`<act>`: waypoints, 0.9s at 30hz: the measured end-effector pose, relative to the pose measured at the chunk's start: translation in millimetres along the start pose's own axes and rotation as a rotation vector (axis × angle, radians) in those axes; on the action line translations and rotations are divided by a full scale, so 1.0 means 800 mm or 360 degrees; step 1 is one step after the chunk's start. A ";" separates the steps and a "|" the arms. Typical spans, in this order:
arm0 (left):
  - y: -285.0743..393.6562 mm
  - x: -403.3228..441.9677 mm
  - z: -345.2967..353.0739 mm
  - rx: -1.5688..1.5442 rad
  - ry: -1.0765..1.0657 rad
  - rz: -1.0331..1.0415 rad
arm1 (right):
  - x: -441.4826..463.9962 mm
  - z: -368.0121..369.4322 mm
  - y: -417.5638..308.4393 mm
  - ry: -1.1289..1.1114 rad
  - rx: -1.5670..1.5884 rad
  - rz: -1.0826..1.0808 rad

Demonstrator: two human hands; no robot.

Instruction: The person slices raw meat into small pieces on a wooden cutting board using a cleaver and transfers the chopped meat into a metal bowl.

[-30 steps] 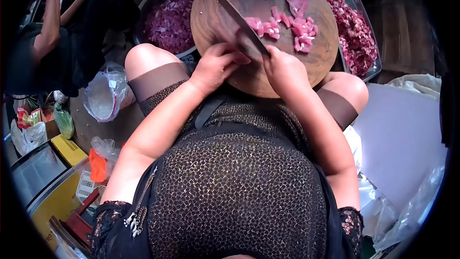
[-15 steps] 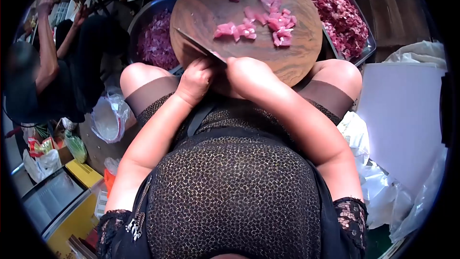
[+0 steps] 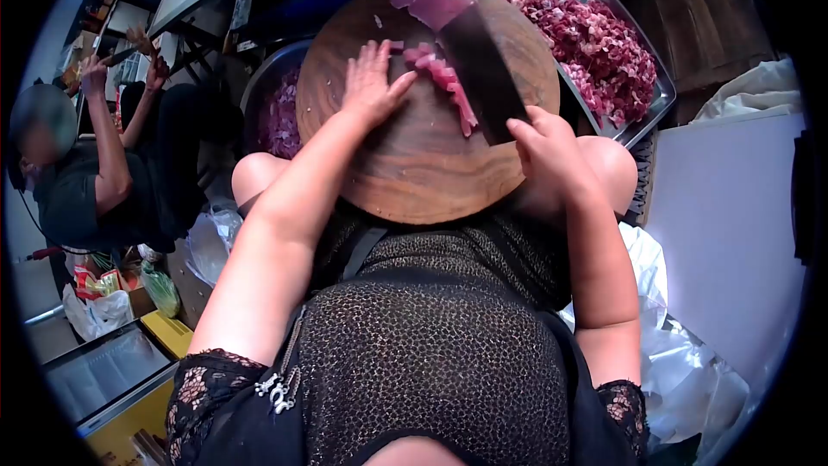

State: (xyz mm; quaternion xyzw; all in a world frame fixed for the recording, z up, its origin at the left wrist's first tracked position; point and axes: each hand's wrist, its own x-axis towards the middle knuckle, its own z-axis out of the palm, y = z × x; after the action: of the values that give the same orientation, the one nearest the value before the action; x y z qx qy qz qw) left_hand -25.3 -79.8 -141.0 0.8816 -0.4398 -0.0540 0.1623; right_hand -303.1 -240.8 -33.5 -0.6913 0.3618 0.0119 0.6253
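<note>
A round wooden chopping board lies across my lap. My right hand grips the handle of a broad cleaver, its dark blade slightly blurred and slanting over the board beside the meat. A ragged row of cut pink meat pieces runs along the blade's left side. Flat on the board's left part is my left hand, fingers stretched and thumb pointing at the meat pieces. A larger pink meat slice lies at the far edge, partly behind the blade tip.
To the right is a metal tray heaped with chopped meat. A metal bowl holding more chopped meat is half hidden behind the board's left edge. Another person sits at the left with raised hands. A pale container stands right.
My left hand has left the cleaver and now lies open on the board. The right hand has moved right with the cleaver, and the small pieces are drawn into a row.
</note>
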 end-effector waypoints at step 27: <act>0.027 0.095 -0.167 -0.1724 -0.0179 -0.0465 | -0.007 0.025 0.006 -0.0644 0.0107 0.0152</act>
State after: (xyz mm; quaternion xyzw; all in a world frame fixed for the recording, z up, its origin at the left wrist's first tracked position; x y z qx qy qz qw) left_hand 36.1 -120.3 -4.7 0.7199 -0.2306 -0.3409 0.5588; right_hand -301.3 -220.6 -39.4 -0.6356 0.2613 0.1680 0.7067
